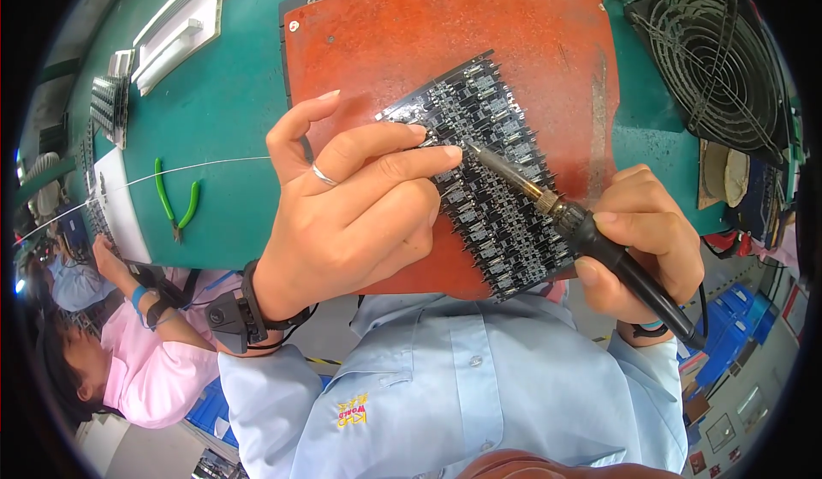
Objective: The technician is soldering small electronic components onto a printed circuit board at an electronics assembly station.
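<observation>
A black circuit board panel (507, 222), densely set with small components, lies tilted on an orange-red mat (385, 47). My right hand (649, 231) grips a soldering iron (612, 252) by its black handle. Its metal tip meets the upper middle of the panel, just beside my left fingertips. Thin solder wire (205, 165) runs in from the left to my left hand (360, 188), which is closed on it; the wire's end is hidden by the fingers. My left index and middle fingertips rest over the panel's upper left part.
Green-handled cutters (177, 205) lie on the green table (244, 59) at left, near a white strip (122, 205) and a white rack (178, 38). A black fan with a wire guard (711, 59) stands far right. A co-worker in pink (163, 368) sits at lower left.
</observation>
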The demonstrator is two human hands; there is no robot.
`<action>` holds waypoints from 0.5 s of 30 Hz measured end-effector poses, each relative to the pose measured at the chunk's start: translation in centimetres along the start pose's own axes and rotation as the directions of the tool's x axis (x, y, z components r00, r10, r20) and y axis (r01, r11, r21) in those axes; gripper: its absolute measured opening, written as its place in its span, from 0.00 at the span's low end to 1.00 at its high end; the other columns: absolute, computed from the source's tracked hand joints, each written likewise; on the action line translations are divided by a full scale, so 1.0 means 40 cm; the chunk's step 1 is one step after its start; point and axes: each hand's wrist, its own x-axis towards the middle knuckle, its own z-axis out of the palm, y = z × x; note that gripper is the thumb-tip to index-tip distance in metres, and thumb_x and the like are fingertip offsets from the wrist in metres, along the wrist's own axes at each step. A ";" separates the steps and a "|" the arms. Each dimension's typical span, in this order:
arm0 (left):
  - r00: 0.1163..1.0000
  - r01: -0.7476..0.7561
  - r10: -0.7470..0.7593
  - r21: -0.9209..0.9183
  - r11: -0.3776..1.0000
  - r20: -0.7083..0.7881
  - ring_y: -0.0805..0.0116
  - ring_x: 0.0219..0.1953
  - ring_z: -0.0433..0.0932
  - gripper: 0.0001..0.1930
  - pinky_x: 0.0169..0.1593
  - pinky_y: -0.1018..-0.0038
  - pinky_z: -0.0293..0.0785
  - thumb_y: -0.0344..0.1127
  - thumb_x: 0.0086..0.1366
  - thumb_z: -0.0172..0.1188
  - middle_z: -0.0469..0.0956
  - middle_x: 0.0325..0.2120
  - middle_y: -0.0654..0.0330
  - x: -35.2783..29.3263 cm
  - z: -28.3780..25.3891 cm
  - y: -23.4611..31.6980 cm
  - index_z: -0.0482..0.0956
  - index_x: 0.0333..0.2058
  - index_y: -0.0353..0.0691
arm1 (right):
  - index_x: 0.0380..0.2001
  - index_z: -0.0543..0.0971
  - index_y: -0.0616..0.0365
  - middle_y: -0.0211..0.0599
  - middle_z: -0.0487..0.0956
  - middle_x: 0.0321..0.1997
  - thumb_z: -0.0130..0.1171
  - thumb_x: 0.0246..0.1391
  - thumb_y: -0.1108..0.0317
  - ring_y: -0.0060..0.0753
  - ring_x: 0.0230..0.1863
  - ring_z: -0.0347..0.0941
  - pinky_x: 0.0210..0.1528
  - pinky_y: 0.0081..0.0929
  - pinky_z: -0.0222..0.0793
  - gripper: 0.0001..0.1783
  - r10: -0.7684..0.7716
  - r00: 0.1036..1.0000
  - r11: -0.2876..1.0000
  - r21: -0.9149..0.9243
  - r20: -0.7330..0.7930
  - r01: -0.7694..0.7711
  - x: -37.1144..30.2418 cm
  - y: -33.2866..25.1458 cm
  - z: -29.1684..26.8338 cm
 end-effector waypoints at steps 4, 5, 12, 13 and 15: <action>1.000 0.002 -0.002 -0.004 1.000 0.004 0.68 0.46 0.79 0.09 0.64 0.52 0.56 0.25 0.45 0.65 0.85 0.38 0.71 -0.002 -0.001 -0.001 0.74 0.20 0.46 | 0.35 0.77 0.67 0.45 0.78 0.26 0.70 0.33 0.77 0.36 0.23 0.72 0.26 0.29 0.65 0.20 -0.008 1.000 1.000 -0.002 0.020 0.008 0.003 0.003 0.002; 1.000 0.001 -0.001 -0.003 1.000 0.005 0.68 0.46 0.79 0.09 0.64 0.52 0.56 0.25 0.45 0.65 0.85 0.38 0.71 -0.002 -0.002 -0.002 0.74 0.21 0.46 | 0.35 0.76 0.67 0.45 0.78 0.26 0.70 0.34 0.76 0.35 0.23 0.72 0.26 0.29 0.65 0.20 -0.016 1.000 1.000 -0.005 0.019 0.016 0.003 0.003 0.001; 1.000 -0.014 0.014 0.007 1.000 -0.002 0.67 0.45 0.79 0.08 0.64 0.52 0.55 0.26 0.45 0.66 0.85 0.39 0.70 -0.008 -0.002 -0.006 0.76 0.22 0.46 | 0.34 0.76 0.67 0.45 0.77 0.26 0.70 0.37 0.74 0.34 0.23 0.71 0.26 0.29 0.65 0.19 -0.026 0.997 0.999 0.021 -0.073 0.028 -0.021 0.003 -0.007; 1.000 -0.014 0.014 0.008 1.000 -0.001 0.66 0.45 0.79 0.08 0.64 0.52 0.55 0.26 0.45 0.67 0.85 0.39 0.70 -0.006 -0.002 -0.005 0.76 0.22 0.46 | 0.34 0.76 0.67 0.44 0.77 0.26 0.70 0.37 0.74 0.34 0.23 0.71 0.26 0.29 0.65 0.19 -0.020 0.997 1.000 0.021 -0.074 0.021 -0.026 0.002 -0.009; 1.000 -0.015 0.015 0.011 1.000 0.002 0.66 0.44 0.79 0.08 0.65 0.52 0.54 0.27 0.45 0.67 0.85 0.38 0.70 -0.001 -0.003 0.000 0.76 0.23 0.46 | 0.34 0.76 0.67 0.44 0.77 0.25 0.70 0.38 0.73 0.34 0.23 0.71 0.26 0.29 0.65 0.18 -0.013 0.997 1.000 0.022 -0.075 0.014 -0.033 -0.001 -0.011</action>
